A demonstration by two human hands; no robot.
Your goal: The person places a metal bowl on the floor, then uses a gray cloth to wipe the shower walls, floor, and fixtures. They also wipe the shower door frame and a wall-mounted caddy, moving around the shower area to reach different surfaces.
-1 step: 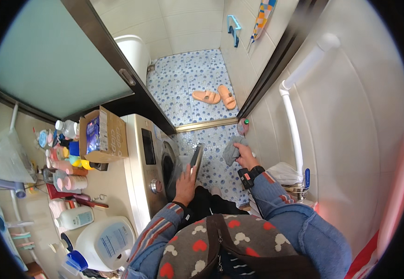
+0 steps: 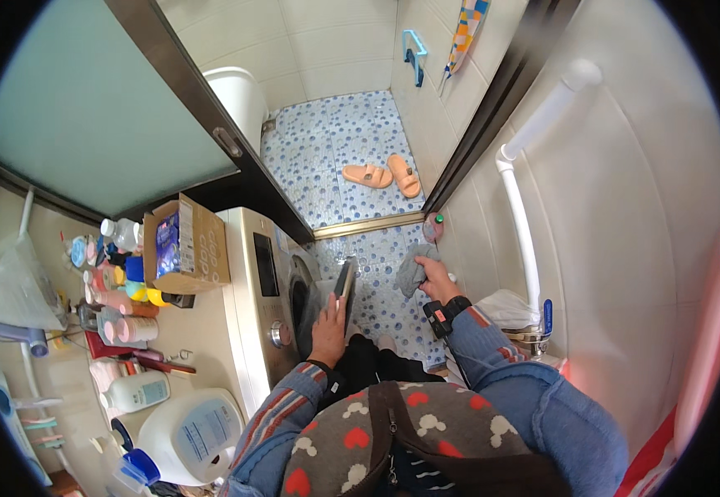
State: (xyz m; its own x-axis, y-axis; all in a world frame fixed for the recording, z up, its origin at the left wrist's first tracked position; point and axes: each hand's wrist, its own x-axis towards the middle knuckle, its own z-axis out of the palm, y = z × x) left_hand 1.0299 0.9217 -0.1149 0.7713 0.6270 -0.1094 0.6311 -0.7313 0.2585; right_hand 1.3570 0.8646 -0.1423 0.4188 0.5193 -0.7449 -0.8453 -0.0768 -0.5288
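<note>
A silver front-loading washing machine (image 2: 258, 331) stands at left with its door (image 2: 342, 277) swung outward, showing part of the dark drum opening. My left hand (image 2: 329, 331) rests against the inner side of that door, fingers stretched and slightly apart. My right hand (image 2: 439, 282) grips a crumpled grey cloth (image 2: 412, 269) over the blue-dotted tile floor, right of the door. A black band with a small device (image 2: 438, 319) is on my right wrist. A grey heart-patterned bag or apron (image 2: 327, 447) covers my front.
Bottles (image 2: 134, 391), jugs (image 2: 198, 435) and a cardboard box (image 2: 207, 244) crowd the left counter. A framed doorway with a low sill (image 2: 368, 224) opens onto orange slippers (image 2: 366, 175) and a white tub (image 2: 235, 99). White pipes (image 2: 520, 224) and a pink bottle (image 2: 431, 228) line the right wall.
</note>
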